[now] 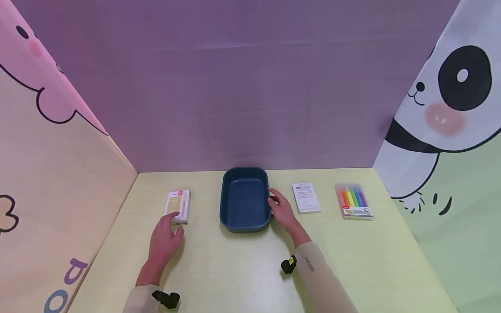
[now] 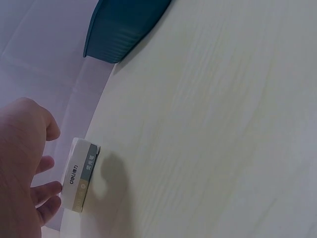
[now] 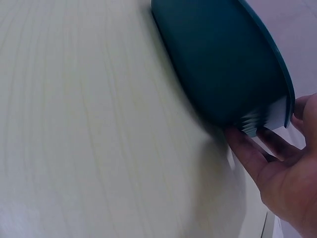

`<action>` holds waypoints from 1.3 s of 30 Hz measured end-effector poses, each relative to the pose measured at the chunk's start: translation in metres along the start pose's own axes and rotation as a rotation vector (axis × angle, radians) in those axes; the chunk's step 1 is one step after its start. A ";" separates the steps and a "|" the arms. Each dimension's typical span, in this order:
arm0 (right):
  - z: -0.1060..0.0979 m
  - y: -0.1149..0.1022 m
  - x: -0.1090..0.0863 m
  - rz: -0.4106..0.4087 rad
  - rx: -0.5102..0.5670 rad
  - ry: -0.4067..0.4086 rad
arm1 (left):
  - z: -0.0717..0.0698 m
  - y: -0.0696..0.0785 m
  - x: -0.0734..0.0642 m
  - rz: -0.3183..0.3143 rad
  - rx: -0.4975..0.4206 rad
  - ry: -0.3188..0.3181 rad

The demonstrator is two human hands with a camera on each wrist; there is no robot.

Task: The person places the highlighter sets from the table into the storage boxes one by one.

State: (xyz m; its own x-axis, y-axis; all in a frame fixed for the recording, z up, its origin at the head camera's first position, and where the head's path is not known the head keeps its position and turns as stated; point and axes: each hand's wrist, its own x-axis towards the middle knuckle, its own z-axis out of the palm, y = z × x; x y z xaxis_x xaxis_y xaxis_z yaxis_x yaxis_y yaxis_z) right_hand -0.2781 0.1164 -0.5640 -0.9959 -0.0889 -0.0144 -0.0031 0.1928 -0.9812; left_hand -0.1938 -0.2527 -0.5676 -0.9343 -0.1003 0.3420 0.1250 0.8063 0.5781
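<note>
**Blue tray (image 1: 245,200) and white box (image 1: 178,205) on a pale tabletop (image 1: 235,269)**

The tray, at centre, opens upward, its long axis running away from the person; the box, to its left, lies nearly parallel, far end leaning slightly right. The left grip (image 1: 163,242) is spread, thumb apart, fingers at the box's near end; whether they press it cannot be told. The right grip (image 1: 283,213), loosely spread, touches the tray's right wall. Both wrist views cut off the tray.

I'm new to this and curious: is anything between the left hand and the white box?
Nothing visible is. The left hand reaches over the near end of the white box, while the blue tray stands apart to the right.
</note>
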 end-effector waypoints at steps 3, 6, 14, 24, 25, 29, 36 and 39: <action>0.000 0.000 0.000 0.011 0.015 -0.002 | 0.002 -0.001 -0.001 0.010 0.022 0.026; 0.000 0.000 -0.001 0.007 0.022 -0.003 | 0.004 -0.001 0.000 0.000 0.048 0.050; 0.001 0.000 -0.001 0.026 0.053 -0.020 | 0.007 0.002 0.012 -0.148 0.119 0.034; 0.000 -0.003 0.001 0.063 0.049 -0.017 | 0.013 0.008 0.023 -0.270 0.116 0.019; 0.001 -0.003 0.000 0.068 0.049 -0.017 | 0.014 0.007 0.024 -0.279 0.121 0.016; 0.003 -0.003 -0.001 0.060 0.054 -0.018 | 0.016 0.006 0.027 -0.314 0.147 0.001; 0.005 -0.003 -0.001 0.042 0.049 -0.013 | 0.014 0.009 0.029 -0.390 0.166 -0.037; 0.005 -0.002 0.000 0.047 0.062 -0.017 | 0.013 0.009 0.030 -0.409 0.175 -0.054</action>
State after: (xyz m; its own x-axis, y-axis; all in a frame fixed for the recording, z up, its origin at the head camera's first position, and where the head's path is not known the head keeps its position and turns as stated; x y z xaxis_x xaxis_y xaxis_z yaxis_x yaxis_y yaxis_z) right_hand -0.2781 0.1112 -0.5627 -0.9931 -0.0982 -0.0639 0.0502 0.1367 -0.9893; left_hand -0.2249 -0.2410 -0.5616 -0.9119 -0.4046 0.0691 -0.3126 0.7936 0.5220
